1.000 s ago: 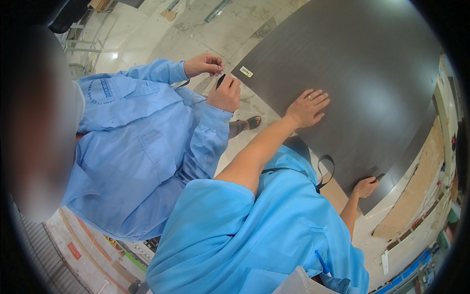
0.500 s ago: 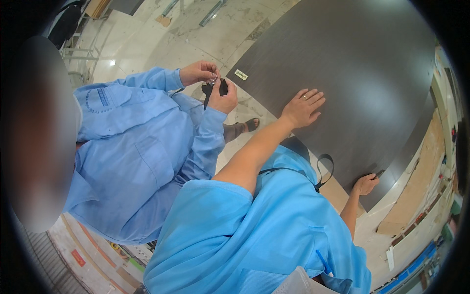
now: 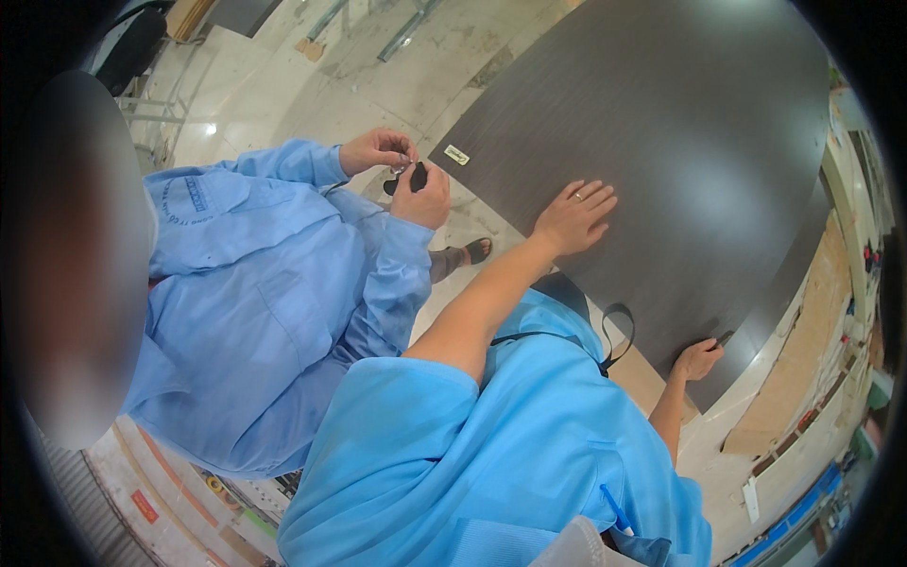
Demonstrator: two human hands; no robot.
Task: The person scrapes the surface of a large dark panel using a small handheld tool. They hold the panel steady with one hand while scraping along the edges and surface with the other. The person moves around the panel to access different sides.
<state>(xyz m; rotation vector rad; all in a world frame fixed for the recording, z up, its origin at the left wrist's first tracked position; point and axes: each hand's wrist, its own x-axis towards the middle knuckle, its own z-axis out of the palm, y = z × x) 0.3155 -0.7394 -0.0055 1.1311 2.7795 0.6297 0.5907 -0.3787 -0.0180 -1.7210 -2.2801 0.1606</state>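
A large dark brown wood-grain panel (image 3: 680,123) lies in front of me. My left hand (image 3: 574,217), with a ring on one finger, rests flat on its surface, fingers outstretched. At the panel's near right corner, my right hand (image 3: 699,360) is closed around a small dark tool (image 3: 725,338) whose tip pokes out beyond the fingers. What kind of tool it is cannot be made out. A small pale label (image 3: 456,154) lies on the panel near its left corner.
Close on my left stands a co-worker in a blue long-sleeved shirt (image 3: 274,312), both hands (image 3: 416,189) around a small black object. Brown board strips (image 3: 784,378) lie to the right of the panel. Metal bars (image 3: 406,33) are on the tiled floor beyond.
The whole view has shifted slightly. My left hand stays flat on the panel and my right keeps its grip at the corner. The co-worker's fingers have moved a little around the black object.
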